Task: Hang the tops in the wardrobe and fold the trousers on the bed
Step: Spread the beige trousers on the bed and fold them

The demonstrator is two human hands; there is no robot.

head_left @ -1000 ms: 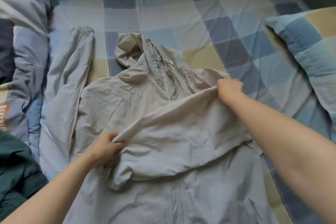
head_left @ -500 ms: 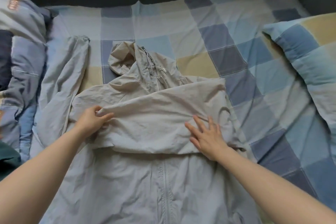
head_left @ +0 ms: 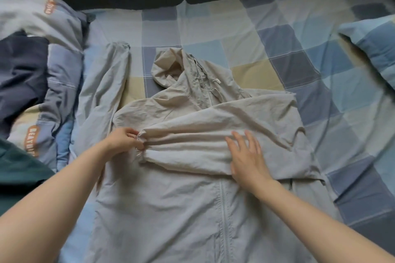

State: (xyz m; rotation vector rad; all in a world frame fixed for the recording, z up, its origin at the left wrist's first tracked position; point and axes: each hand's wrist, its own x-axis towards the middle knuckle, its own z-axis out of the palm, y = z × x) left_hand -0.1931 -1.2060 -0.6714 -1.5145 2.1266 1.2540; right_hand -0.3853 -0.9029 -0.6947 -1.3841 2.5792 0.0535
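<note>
Pale beige hooded zip-front jacket of thin crinkled cloth [head_left: 171, 209] lies front-up on the checked blue, grey and cream bed sheet [head_left: 277, 34], hood away from the person and hem toward them; its long axis runs from the hood straight back between the two forearms; one long beige sleeve [head_left: 203, 147] is folded across the chest, so its own axis lies crosswise to the zip, running from the far-side shoulder over to the left hand [head_left: 125, 142].

The left hand's grip is closed to a pinch, thumb and fingers curled on the gathered elastic cuff [head_left: 140, 145] at the sleeve's end; the right hand [head_left: 248, 158] lies flat with fingers straight and spread, palm down on the middle of the same sleeve, holding nothing, only pressing; the sleeve therefore stretches directly between the two hands, the cuff at the left grip and the shoulder end beyond the right hand.

The other beige sleeve [head_left: 102, 89] lies unfolded, out from the left grip on its outer side and reaching away toward the hood's level; the left hand is plainly the nearer to it; to my judgement the coming move turns on this, since that sleeve must be drawn inward across the chest, or the shoulders gathered for a hanger if the jacket is to be hung.

Beyond the left forearm sits a heap of dark navy and printed bedding [head_left: 32, 66]; a checked blue pillow [head_left: 372, 47] lies well off beyond the right hand.
</note>
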